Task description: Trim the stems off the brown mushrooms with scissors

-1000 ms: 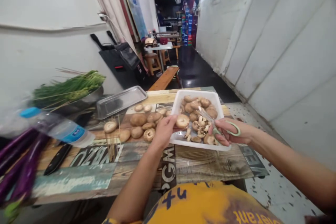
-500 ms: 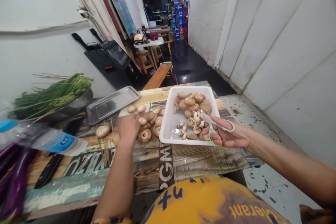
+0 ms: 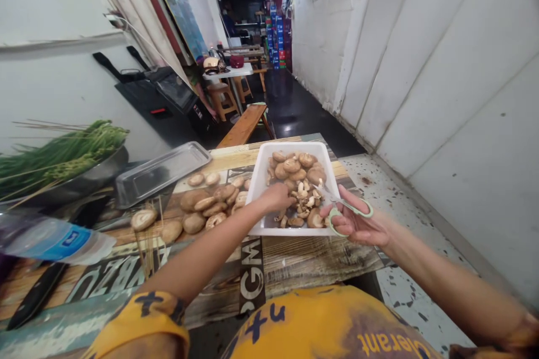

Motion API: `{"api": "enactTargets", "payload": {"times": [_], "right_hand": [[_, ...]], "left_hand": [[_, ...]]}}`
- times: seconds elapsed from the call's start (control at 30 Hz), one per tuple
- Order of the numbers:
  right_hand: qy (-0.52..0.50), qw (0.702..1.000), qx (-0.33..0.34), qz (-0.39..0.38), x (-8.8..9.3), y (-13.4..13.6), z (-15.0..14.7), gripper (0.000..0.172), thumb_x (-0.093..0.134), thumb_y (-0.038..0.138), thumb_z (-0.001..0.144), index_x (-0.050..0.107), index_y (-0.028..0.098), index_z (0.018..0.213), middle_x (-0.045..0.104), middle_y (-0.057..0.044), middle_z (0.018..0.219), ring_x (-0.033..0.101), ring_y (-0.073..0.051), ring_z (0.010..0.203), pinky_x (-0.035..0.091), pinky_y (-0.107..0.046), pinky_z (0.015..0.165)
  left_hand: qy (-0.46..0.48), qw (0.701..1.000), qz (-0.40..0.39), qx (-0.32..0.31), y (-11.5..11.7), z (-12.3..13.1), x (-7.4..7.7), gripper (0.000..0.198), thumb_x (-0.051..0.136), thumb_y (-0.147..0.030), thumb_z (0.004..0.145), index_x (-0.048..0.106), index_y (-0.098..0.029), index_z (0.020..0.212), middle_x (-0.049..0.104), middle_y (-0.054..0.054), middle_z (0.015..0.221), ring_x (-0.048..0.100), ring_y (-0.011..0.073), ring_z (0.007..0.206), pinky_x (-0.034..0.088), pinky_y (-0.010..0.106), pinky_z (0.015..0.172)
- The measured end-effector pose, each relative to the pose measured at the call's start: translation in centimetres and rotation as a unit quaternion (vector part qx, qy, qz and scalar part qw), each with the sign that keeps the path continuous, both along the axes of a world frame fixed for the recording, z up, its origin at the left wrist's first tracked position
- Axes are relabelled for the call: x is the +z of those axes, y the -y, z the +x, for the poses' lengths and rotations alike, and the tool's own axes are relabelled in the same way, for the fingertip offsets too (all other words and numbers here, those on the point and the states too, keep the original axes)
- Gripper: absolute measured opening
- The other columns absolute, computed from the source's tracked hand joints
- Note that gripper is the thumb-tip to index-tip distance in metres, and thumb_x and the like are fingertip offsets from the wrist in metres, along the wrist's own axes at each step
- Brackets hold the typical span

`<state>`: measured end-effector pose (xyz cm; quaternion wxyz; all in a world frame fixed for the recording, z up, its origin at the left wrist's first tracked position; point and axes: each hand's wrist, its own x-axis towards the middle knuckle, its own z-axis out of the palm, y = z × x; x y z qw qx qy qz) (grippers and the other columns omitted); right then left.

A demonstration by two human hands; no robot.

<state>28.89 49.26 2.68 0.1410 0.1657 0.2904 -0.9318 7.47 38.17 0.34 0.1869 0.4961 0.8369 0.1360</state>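
Observation:
A white tray [image 3: 257, 178] on the table holds brown mushrooms [image 3: 295, 165] and cut stems. My left hand [image 3: 275, 197] reaches into the tray with its fingers curled among the mushrooms; what it grips, if anything, is hidden. At the tray's near right corner my right hand [image 3: 357, 221] holds green-handled scissors [image 3: 343, 207], whose blades point into the tray. A pile of trimmed mushroom caps [image 3: 202, 205] lies on the table left of the tray.
A steel tray [image 3: 158, 173] sits behind the caps. A metal bowl of green chives [image 3: 63, 160] stands at far left. A water bottle [image 3: 50, 240], a black knife [image 3: 36, 294] and wooden skewers [image 3: 147, 238] lie on the near left. A bench [image 3: 244, 125] stands beyond the table.
My left hand put a mushroom down on the pile at left, then came back right into the white tray. The right hand with the scissors has barely moved.

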Motion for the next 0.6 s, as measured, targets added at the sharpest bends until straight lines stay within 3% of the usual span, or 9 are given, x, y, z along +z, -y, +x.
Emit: {"api": "enactTargets", "payload": {"times": [0.13,0.23,0.33,0.5,0.6], "right_hand": [[-0.023,0.998,0.012,-0.056,-0.7,0.2,0.7,0.06,0.033,0.06,0.094,0.06,0.006,0.101,0.052,0.002,0.059,0.054,-0.007,0.049,0.035,-0.009,0.025],[-0.05,0.993,0.006,-0.109,-1.3,1.2,2.1,0.063,0.03,0.06,0.095,0.06,0.005,0.103,0.054,0.001,0.061,0.054,-0.006,0.049,0.035,-0.009,0.026],[-0.03,0.989,-0.008,-0.141,-2.2,2.8,4.2,0.062,0.034,0.059,0.094,0.061,0.003,0.104,0.056,0.0,0.063,0.059,-0.008,0.053,0.035,-0.01,0.026],[0.002,0.992,-0.028,-0.127,-3.2,5.0,7.5,0.059,0.043,0.058,0.092,0.064,0.004,0.104,0.052,0.001,0.06,0.057,-0.008,0.049,0.032,-0.01,0.025],[0.002,0.995,-0.034,-0.097,-2.9,5.5,8.5,0.06,0.043,0.058,0.092,0.065,0.004,0.103,0.05,0.002,0.059,0.053,-0.006,0.047,0.029,-0.009,0.026]], "left_hand": [[0.018,1.0,-0.007,-0.006,-0.8,0.2,-0.4,0.021,0.072,-0.034,0.061,0.067,-0.018,0.073,0.065,0.002,0.067,0.061,0.0201,0.066,0.042,0.025,0.057],[-0.004,1.0,0.001,-0.013,-0.6,0.9,-0.2,0.037,0.072,-0.029,0.06,0.066,-0.019,0.096,0.068,0.003,0.084,0.063,0.0209,0.078,0.045,0.025,0.065],[-0.048,0.999,0.013,-0.012,0.1,1.3,0.5,0.036,0.064,-0.019,0.068,0.063,-0.017,0.103,0.065,0.009,0.098,0.061,0.0249,0.093,0.047,0.03,0.077],[-0.243,0.965,0.092,0.038,1.8,0.8,1.9,0.039,0.035,-0.004,0.083,0.054,-0.013,0.115,0.056,0.017,0.115,0.058,0.0258,0.102,0.045,0.037,0.086],[-0.222,0.97,0.097,0.014,2.6,0.2,1.8,0.052,0.037,-0.003,0.08,0.045,-0.016,0.13,0.059,0.014,0.112,0.06,0.0248,0.098,0.046,0.035,0.083]]}}
